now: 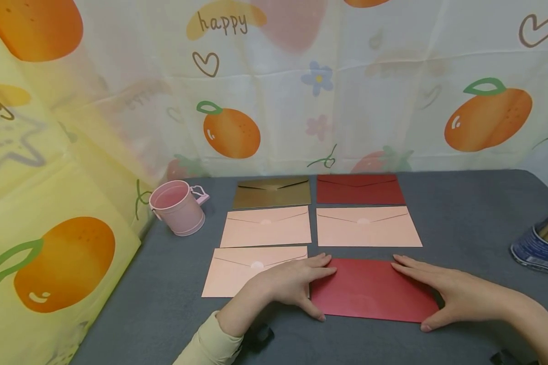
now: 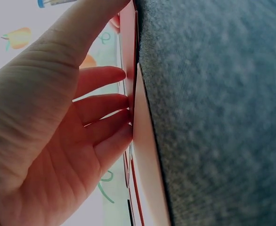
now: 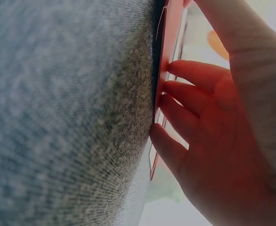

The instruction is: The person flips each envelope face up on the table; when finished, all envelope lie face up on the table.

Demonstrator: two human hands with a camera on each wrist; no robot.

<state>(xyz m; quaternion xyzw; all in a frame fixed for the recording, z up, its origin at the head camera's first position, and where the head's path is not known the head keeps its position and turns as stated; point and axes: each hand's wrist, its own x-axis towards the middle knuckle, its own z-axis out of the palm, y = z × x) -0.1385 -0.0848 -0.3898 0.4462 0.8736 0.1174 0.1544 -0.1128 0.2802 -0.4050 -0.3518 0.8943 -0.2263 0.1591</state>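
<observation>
Left hand [image 1: 288, 284] lies flat, fingers straight and spread, fingertips [image 2: 121, 101] pressing on the left end of the near red envelope [image 1: 373, 290]; thumb runs along its near edge. Nothing gripped. Palm partly overlaps the right end of the near pink envelope [image 1: 246, 268]. Cream sleeve [image 1: 212, 344] at the wrist.

Right hand [image 1: 447, 294] mirrors it: open, fingers [image 3: 185, 106] extended onto the right end of the same envelope, thumb at its near right corner. Pressing, not pinching.

Near red envelope sits flat on the grey table [image 1: 475, 213], front centre, plain side up, between the two hands. The wrist views show its edge lying against the cloth.

Outward from the hands:
- 9 o'clock of the red one: the near pink envelope, flap side up, just beside it.
- 12 o'clock, middle row: two pink envelopes, left [image 1: 267, 226] and right [image 1: 367, 226], flaps up, a narrow gap between.
- Farther at 12 o'clock, back row: gold envelope [image 1: 272, 192] on the left, dark red envelope [image 1: 358, 189] on the right.
- 10 o'clock: small pink bucket [image 1: 177, 208], tilted, near the table's left edge.
- 3 o'clock, far right edge: blue can [image 1: 536, 248] holding sticks, partly out of frame.

Backdrop [image 1: 274, 91] behind and at left: pale sheet printed with oranges, hearts, flowers.
</observation>
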